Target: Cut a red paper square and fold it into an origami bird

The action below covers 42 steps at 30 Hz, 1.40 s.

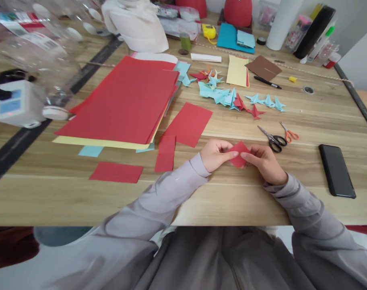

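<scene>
Just left of the black scissors point(271, 139), the left hand point(215, 155) and right hand point(263, 161) pinch 1 small red paper square point(240, 147) from 2 sides, thumbs on top, probably to steady it. Orange scissors point(287, 131) lie just right of the black scissors.

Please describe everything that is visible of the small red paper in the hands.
The small red paper looks matte and roughly diamond-shaped, one corner pointing forward. The left hand and right hand pinch its sides, thumbs on its upper face, over the wood-grain table. Its layers and any contact with the table are unclear.
</scene>
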{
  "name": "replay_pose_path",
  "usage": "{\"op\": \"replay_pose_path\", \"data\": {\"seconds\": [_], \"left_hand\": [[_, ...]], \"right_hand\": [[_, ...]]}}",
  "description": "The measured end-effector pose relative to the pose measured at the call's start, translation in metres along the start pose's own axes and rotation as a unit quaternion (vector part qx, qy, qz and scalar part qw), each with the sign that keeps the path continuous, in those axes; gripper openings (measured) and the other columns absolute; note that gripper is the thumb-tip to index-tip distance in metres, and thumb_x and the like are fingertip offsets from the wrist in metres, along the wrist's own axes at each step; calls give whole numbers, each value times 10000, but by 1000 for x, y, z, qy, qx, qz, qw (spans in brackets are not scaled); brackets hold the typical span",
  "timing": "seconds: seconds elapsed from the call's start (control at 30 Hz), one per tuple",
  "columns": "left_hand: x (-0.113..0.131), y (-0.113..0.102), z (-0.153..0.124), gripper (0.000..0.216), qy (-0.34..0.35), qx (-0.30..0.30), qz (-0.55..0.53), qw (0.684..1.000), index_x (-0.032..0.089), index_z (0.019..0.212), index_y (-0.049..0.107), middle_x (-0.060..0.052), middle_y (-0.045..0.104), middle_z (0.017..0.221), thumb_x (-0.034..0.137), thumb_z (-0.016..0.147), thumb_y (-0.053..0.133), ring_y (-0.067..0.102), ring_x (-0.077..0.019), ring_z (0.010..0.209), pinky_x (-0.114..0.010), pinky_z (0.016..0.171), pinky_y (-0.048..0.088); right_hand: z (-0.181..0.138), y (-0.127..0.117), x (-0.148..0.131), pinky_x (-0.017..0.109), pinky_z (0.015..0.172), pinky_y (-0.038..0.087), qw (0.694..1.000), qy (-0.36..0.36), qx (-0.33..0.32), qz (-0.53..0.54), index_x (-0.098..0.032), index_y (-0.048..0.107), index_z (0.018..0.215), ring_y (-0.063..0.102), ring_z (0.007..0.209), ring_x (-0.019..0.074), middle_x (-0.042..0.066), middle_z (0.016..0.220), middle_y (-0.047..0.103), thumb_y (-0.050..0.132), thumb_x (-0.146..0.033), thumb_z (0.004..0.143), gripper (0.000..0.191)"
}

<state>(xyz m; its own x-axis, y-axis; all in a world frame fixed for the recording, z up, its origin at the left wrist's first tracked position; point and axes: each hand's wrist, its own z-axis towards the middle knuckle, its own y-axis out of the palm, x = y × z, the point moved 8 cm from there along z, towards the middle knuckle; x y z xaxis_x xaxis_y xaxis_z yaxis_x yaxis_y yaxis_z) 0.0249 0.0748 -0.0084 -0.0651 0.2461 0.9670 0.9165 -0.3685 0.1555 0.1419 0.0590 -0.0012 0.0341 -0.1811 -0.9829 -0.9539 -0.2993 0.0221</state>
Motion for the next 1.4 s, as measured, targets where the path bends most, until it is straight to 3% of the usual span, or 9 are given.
{"op": "replay_pose_path", "data": {"seconds": [0.23, 0.37, 0.6, 0.8, 0.93, 1.13, 1.4], "left_hand": [[-1, -7, 2, 230, 0, 14, 13, 1000, 138, 517, 615, 25, 571, 470, 299, 592, 761, 485, -81, 462, -225, 504, 421], [4, -9, 1, 119, 41, 39, 68, 996, 131, 578, 655, 15, 603, 529, 225, 613, 720, 498, -86, 511, -223, 536, 406], [4, 4, -2, 110, 47, -8, 101, 994, 131, 591, 636, 22, 573, 531, 223, 645, 660, 472, -80, 514, -211, 515, 366], [6, 7, -5, 154, 46, -38, 102, 993, 137, 560, 623, 19, 540, 536, 257, 656, 627, 458, -82, 519, -214, 508, 353], [9, 6, -6, 162, 38, -41, 89, 994, 143, 564, 628, 10, 557, 540, 279, 652, 625, 475, -92, 527, -221, 516, 372], [15, -3, -5, 118, 66, 3, 68, 995, 147, 549, 649, -12, 621, 548, 234, 623, 682, 508, -99, 522, -234, 542, 425], [14, -6, -3, 90, 60, -14, 54, 997, 130, 617, 689, -31, 661, 628, 212, 654, 694, 569, -116, 584, -237, 570, 461]], "right_hand": [[0, 2, 5, 258, 541, 511, 999, 20, -25, 42, -159, 685, 673, 622, 514, 133, 13, 580, 669, 748, -446, 673, 294], [0, 2, 4, 249, 506, 496, 1000, 20, -22, -8, -151, 663, 620, 613, 473, 130, 10, 516, 643, 742, -437, 675, 301], [-1, 6, 0, 228, 478, 466, 997, 12, -52, -54, -150, 643, 585, 580, 456, 112, 3, 488, 621, 723, -425, 697, 307], [-2, 7, 3, 222, 457, 466, 997, 24, -68, -25, -154, 637, 561, 572, 439, 107, -13, 481, 602, 735, -379, 687, 276], [-1, 3, 8, 219, 441, 467, 997, 29, -63, 15, -150, 654, 577, 562, 421, 102, -12, 504, 617, 729, -324, 690, 221], [1, -4, 9, 217, 406, 462, 999, 29, -29, 30, -160, 664, 567, 532, 409, 98, -22, 486, 591, 736, -292, 663, 178], [0, -7, 6, 226, 417, 460, 998, 27, -40, 42, -151, 689, 582, 554, 402, 109, 3, 489, 639, 697, -239, 691, 140]]}}
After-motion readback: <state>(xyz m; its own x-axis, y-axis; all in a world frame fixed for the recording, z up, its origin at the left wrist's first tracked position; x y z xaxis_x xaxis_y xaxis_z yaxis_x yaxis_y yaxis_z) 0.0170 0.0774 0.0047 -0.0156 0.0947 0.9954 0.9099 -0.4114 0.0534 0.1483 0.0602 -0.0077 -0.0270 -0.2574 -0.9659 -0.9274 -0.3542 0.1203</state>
